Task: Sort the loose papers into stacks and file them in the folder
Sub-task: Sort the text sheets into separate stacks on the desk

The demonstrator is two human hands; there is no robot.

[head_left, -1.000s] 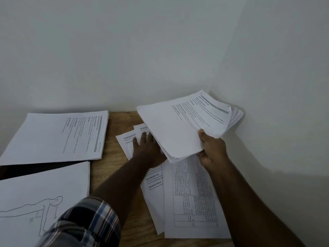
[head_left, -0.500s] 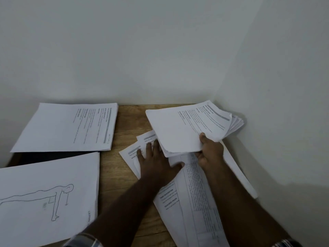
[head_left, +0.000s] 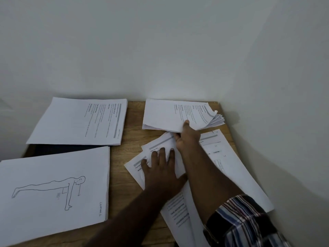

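My right hand (head_left: 187,138) grips a thick bundle of printed papers (head_left: 170,114) by its near edge, thumb on top, at the far right of the wooden table (head_left: 132,139). The bundle's right corners fan out and curl. My left hand (head_left: 160,170) lies flat, fingers spread, on loose overlapping sheets (head_left: 140,168) in front of the bundle. More loose sheets (head_left: 231,168) run under my right forearm toward the near edge. A dark folder (head_left: 58,148) shows only as a strip between two paper stacks on the left.
A stack of text pages (head_left: 71,122) lies at the far left. A stack topped by a push-up figure drawing (head_left: 49,189) lies at the near left. White walls close the table at the back and the right.
My right hand has carried the bundle farther back and lowered it toward the table's far right corner. My left hand has stayed pressed on the loose sheets. The camera has tilted down.
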